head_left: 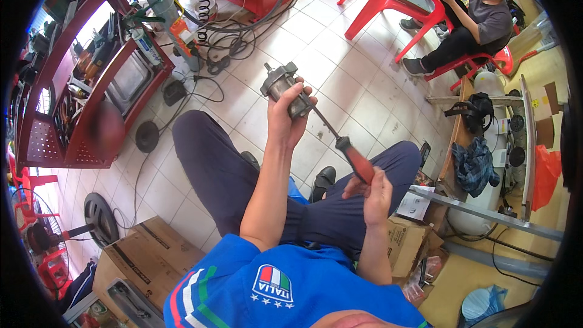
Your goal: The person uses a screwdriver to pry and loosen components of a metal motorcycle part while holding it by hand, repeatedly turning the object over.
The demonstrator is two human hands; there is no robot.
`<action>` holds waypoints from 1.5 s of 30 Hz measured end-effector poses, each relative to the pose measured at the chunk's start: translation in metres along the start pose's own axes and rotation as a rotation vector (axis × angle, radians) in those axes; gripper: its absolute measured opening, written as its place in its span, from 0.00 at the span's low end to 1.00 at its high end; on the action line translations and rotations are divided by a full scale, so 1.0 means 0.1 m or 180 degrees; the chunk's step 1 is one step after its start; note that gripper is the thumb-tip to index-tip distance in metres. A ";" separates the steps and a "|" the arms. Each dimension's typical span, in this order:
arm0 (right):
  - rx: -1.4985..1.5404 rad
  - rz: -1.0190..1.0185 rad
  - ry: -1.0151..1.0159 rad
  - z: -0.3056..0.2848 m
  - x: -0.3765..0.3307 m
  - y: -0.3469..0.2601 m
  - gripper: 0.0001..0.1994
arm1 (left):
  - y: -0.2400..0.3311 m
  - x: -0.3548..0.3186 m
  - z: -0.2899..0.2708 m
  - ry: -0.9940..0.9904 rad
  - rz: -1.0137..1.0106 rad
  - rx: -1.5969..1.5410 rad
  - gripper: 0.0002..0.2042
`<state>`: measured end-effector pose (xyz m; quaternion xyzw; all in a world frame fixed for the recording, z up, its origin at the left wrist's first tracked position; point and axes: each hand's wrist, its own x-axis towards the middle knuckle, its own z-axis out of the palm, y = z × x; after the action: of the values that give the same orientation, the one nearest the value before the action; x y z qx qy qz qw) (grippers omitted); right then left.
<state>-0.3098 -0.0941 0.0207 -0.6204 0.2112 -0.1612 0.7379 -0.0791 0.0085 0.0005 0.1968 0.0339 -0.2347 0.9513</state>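
Observation:
My left hand (288, 112) is wrapped round a small grey metal motor (281, 87), a cylinder with a flanged end and a short shaft that points up and left. It is held up in front of me, above my knees. In my right hand (375, 196) is the butt of a screwdriver (357, 159) with a red and black handle, gripped between thumb and fingers. Its dark blade runs up and left to the near end of the motor, beside my left fingers. Whether the tip sits in a screw there is hidden.
A red tool trolley (73, 118) full of tools stands at the left. Cables (228, 54) lie on the tiled floor. Cardboard boxes (152, 249) flank me. At the far right another person (480, 21) sits holding something, near a red plastic chair (379, 3). A wooden bench (454, 140) stands at right.

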 end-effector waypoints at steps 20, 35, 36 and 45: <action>-0.0096 0.0265 -0.0342 -0.29 0.00 0.18 0.17 | -0.07 0.05 -0.09 -0.0199 -0.0065 -0.0227 0.13; -0.0143 0.0310 -0.0312 -0.16 -0.05 0.21 0.17 | -0.05 0.00 -0.01 -0.0082 -0.0010 0.0147 0.15; -0.0294 0.0196 -0.0226 -0.15 -0.06 0.23 0.18 | -0.07 0.02 -0.04 -0.0105 -0.0025 0.0061 0.14; -0.0566 -0.0473 0.0225 0.07 -0.08 0.03 0.16 | -0.08 0.04 -0.05 0.0116 -0.0040 0.0001 0.12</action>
<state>-0.3132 -0.0838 0.0200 -0.6913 0.2040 -0.2179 0.6581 -0.0797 0.0021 -0.0077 0.2009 0.0524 -0.2371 0.9491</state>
